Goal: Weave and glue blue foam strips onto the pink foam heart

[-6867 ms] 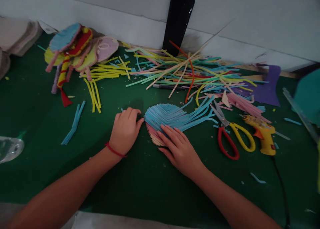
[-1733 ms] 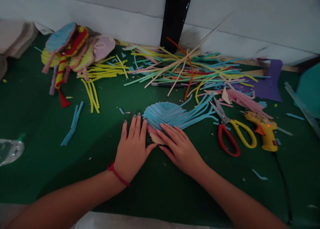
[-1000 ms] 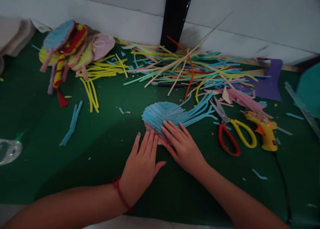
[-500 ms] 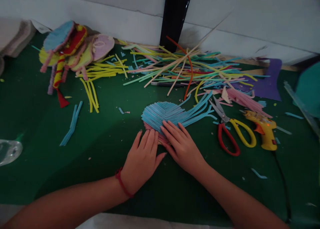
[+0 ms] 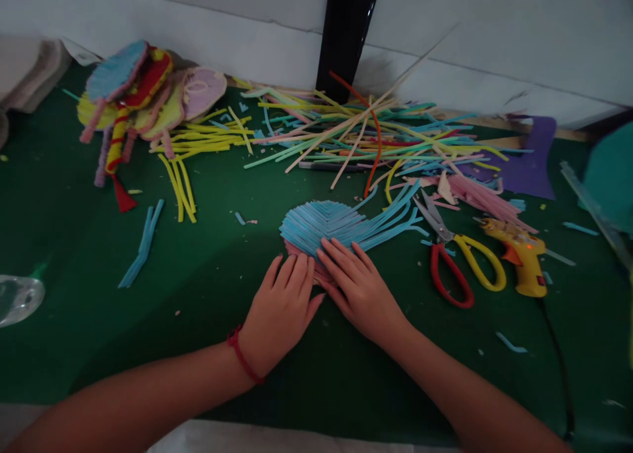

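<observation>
A rounded craft piece (image 5: 321, 222) faced with blue pipe cleaners lies on the green table, its strips laid in a V pattern. Loose blue ends (image 5: 395, 219) fan out from its right side, and a pink layer shows along its lower edge. My left hand (image 5: 287, 298) rests on that lower edge, fingers stretched out. Over the lower right of the blue strips, my right hand (image 5: 363, 288) lies flat with its fingers extended. The fingers of both hands press on the piece from above; neither is wrapped round it.
Scissors (image 5: 450, 248) with red and yellow handles lie to the right, beside a yellow glue gun (image 5: 519, 255). A heap of coloured pipe cleaners (image 5: 356, 133) spreads behind, below a leaning black phone (image 5: 349, 37). Finished fan-shaped pieces (image 5: 143, 97) sit at the back left.
My left hand has shifted very slightly, its thumb drawing a little closer to the fingers. The right hand and the blue piece look the same.
</observation>
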